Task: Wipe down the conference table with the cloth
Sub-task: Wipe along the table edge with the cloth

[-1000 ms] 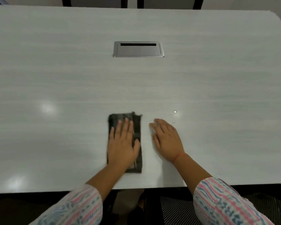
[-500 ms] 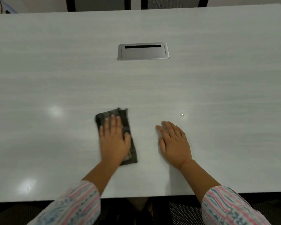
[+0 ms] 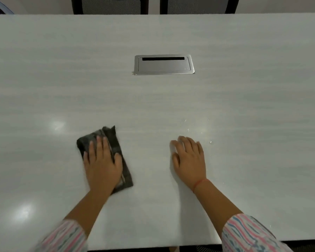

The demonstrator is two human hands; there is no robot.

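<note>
Palm down, the left hand (image 3: 103,164) presses on a dark grey cloth (image 3: 113,137), which is folded into a long pad and lies on the pale, faintly grained surface (image 3: 244,106) in the lower left-of-centre part of the frame. The pad sits at a slant, its far end toward the upper left and its near corner toward the lower right, and the hand covers most of its middle. That hand's fingers (image 3: 99,144) are straight and close together on top of the fabric, not curled round it, with the thumb out to the right on the cloth's edge. The right hand (image 3: 189,160) rests flat on the surface to the right of centre, well apart from the cloth; its fingers (image 3: 187,144) are straight, slightly spread and hold nothing. A thin red thread (image 3: 200,183) circles the right wrist. Both forearms enter from the bottom edge in striped pink, white and blue sleeves (image 3: 249,233). A few small white specks (image 3: 210,142) lie on the surface just up and right of the right hand. Farther up, near the middle of the frame, a rectangular silver cable hatch (image 3: 164,65) is set flush into the surface, a dark slot along its far side. At the top of the frame, beyond the far edge, stand two dark chair backs (image 3: 109,5).
</note>
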